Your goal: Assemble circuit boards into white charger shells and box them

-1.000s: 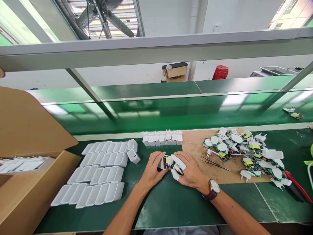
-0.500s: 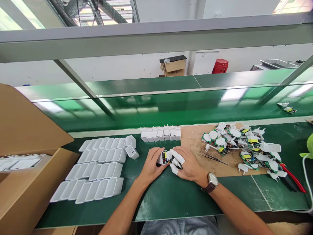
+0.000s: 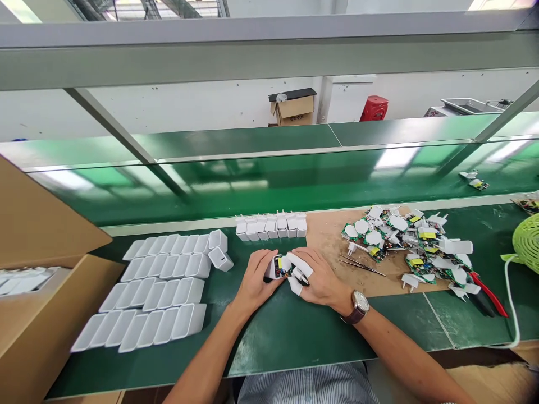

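Observation:
My left hand (image 3: 255,276) grips a white charger shell (image 3: 273,269) with a small circuit board inside it, resting on the green bench (image 3: 295,336). My right hand (image 3: 319,279), with white finger cots on two fingers and a watch on the wrist, pinches the board end of the same piece. Left of my hands lie rows of empty white shells (image 3: 160,289). A short row of finished white plugs (image 3: 272,226) stands just behind my hands.
A heap of circuit boards with plug caps (image 3: 412,252) lies on a brown mat (image 3: 332,238) at the right, with tweezers (image 3: 362,266) and red-handled cutters (image 3: 488,293). An open cardboard box (image 3: 37,303) stands at the left. A green fan (image 3: 528,241) shows at the right edge.
Both hands stay together on the same charger piece. The view has tilted and shifted, so everything sits slightly higher and more to the left, and the green fan has come into view.

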A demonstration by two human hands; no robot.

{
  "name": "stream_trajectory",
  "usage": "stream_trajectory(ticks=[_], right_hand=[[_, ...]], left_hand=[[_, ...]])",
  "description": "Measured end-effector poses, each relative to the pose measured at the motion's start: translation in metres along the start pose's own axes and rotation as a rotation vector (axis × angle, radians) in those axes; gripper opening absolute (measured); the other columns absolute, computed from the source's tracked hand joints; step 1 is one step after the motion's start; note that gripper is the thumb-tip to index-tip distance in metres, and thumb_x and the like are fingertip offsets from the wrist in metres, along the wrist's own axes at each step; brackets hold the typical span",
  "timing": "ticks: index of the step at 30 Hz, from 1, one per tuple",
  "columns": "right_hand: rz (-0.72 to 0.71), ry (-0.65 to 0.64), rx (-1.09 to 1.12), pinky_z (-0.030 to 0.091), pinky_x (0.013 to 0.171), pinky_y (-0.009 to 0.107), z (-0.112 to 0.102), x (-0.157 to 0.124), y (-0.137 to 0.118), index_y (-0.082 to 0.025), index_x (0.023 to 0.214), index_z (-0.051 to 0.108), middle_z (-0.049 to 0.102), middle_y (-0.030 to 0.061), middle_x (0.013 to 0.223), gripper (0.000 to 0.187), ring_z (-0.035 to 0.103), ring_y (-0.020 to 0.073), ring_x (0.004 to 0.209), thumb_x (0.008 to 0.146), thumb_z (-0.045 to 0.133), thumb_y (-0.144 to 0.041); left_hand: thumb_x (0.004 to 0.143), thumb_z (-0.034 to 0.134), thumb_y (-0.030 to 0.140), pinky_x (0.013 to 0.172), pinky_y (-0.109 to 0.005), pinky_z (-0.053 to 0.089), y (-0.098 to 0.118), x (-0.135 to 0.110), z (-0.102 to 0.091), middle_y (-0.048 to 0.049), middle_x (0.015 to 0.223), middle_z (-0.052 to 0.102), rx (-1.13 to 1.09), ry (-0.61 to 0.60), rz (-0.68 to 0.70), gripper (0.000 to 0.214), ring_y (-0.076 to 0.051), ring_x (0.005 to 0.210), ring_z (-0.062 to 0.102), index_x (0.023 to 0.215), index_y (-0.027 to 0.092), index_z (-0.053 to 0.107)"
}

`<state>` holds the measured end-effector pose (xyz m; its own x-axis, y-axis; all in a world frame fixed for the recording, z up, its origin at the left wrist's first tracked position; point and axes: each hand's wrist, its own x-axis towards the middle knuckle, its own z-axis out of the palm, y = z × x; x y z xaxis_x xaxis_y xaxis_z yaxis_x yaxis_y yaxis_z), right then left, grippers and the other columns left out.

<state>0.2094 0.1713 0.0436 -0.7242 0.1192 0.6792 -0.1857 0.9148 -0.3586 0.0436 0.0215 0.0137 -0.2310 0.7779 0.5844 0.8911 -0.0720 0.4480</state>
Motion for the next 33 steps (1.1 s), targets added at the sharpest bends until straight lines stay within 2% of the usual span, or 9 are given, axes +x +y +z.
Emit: stream_trajectory(ticks=[11, 17, 19, 21, 23, 25, 28, 30, 33], right_hand=[[0.018, -0.079, 0.035, 0.057, 0.1, 0.053, 0.003, -0.004, 0.002, -0.019, 0.154, 0.039, 0.067, 0.0175, 0.127, 0.063, 0.062, 0.0321, 0.12, 0.095, 0.061, -0.02], [0.075, -0.118, 0.107, 0.057, 0.1, 0.051, 0.002, -0.005, 0.003, -0.021, 0.149, 0.044, 0.067, 0.0167, 0.125, 0.069, 0.063, 0.0317, 0.119, 0.091, 0.076, -0.04], [0.131, -0.098, 0.2, 0.058, 0.1, 0.048, -0.001, -0.005, 0.005, -0.023, 0.146, 0.048, 0.067, 0.0144, 0.125, 0.06, 0.065, 0.029, 0.117, 0.094, 0.073, -0.041], [0.184, -0.045, 0.277, 0.059, 0.098, 0.044, -0.002, -0.005, 0.007, -0.025, 0.141, 0.053, 0.067, 0.0122, 0.124, 0.04, 0.066, 0.0249, 0.114, 0.102, 0.06, -0.031], [0.213, 0.008, 0.3, 0.06, 0.098, 0.041, 0.0, -0.007, 0.01, -0.025, 0.134, 0.058, 0.068, 0.0111, 0.123, 0.031, 0.067, 0.022, 0.113, 0.104, 0.052, -0.021], [0.21, 0.015, 0.276, 0.06, 0.1, 0.041, 0.005, -0.009, 0.011, -0.024, 0.131, 0.061, 0.068, 0.0113, 0.125, 0.03, 0.068, 0.0219, 0.115, 0.103, 0.053, -0.018], [0.151, -0.066, 0.203, 0.059, 0.103, 0.044, 0.014, -0.012, 0.013, -0.024, 0.139, 0.057, 0.066, 0.0138, 0.133, 0.039, 0.067, 0.0251, 0.122, 0.1, 0.061, -0.021], [0.111, -0.138, 0.143, 0.06, 0.102, 0.045, 0.02, -0.013, 0.013, -0.025, 0.143, 0.054, 0.065, 0.014, 0.135, 0.045, 0.067, 0.0264, 0.123, 0.099, 0.063, -0.022], [0.083, -0.182, 0.07, 0.064, 0.094, 0.04, 0.026, -0.015, 0.016, -0.025, 0.142, 0.054, 0.068, 0.0126, 0.128, 0.044, 0.072, 0.0252, 0.111, 0.1, 0.062, -0.021]], left_hand=[[0.095, 0.069, 0.028, 0.101, -0.048, 0.056, -0.001, -0.002, 0.001, -0.0135, 0.129, 0.059, -0.024, -0.008, 0.007, 0.065, -0.03, 0.118, 0.061, 0.154, 0.029, 0.041], [0.093, 0.07, 0.029, 0.1, -0.046, 0.059, 0.003, -0.005, 0.003, -0.0147, 0.133, 0.057, -0.167, -0.107, -0.122, 0.062, -0.029, 0.12, 0.063, 0.152, 0.028, 0.048], [0.094, 0.07, 0.031, 0.104, -0.047, 0.057, 0.002, -0.006, 0.004, -0.0146, 0.135, 0.061, -0.263, -0.128, -0.165, 0.059, -0.029, 0.124, 0.064, 0.149, 0.027, 0.051], [0.097, 0.067, 0.033, 0.109, -0.05, 0.055, 0.0, -0.006, 0.004, -0.0139, 0.137, 0.066, -0.359, -0.144, -0.227, 0.045, -0.029, 0.128, 0.064, 0.14, 0.026, 0.06], [0.098, 0.065, 0.036, 0.111, -0.052, 0.053, -0.002, -0.005, 0.004, -0.0137, 0.139, 0.067, -0.455, -0.141, -0.321, 0.039, -0.029, 0.128, 0.065, 0.136, 0.025, 0.064], [0.099, 0.064, 0.038, 0.112, -0.052, 0.053, -0.002, -0.005, 0.004, -0.015, 0.142, 0.066, -0.573, -0.134, -0.419, 0.051, -0.029, 0.13, 0.066, 0.147, 0.023, 0.054], [0.103, 0.056, 0.038, 0.115, -0.052, 0.051, 0.001, -0.003, 0.002, -0.016, 0.147, 0.063, -0.723, -0.133, -0.487, 0.067, -0.028, 0.137, 0.06, 0.163, 0.024, 0.03], [0.105, 0.052, 0.035, 0.117, -0.053, 0.048, 0.004, -0.003, 0.0, -0.0153, 0.153, 0.058, -0.744, -0.141, -0.481, 0.071, -0.027, 0.142, 0.056, 0.167, 0.027, 0.017], [0.105, 0.052, 0.032, 0.12, -0.055, 0.044, 0.007, -0.004, -0.001, -0.0157, 0.163, 0.045, -0.695, -0.146, -0.416, 0.08, -0.026, 0.147, 0.05, 0.167, 0.031, 0.001]])
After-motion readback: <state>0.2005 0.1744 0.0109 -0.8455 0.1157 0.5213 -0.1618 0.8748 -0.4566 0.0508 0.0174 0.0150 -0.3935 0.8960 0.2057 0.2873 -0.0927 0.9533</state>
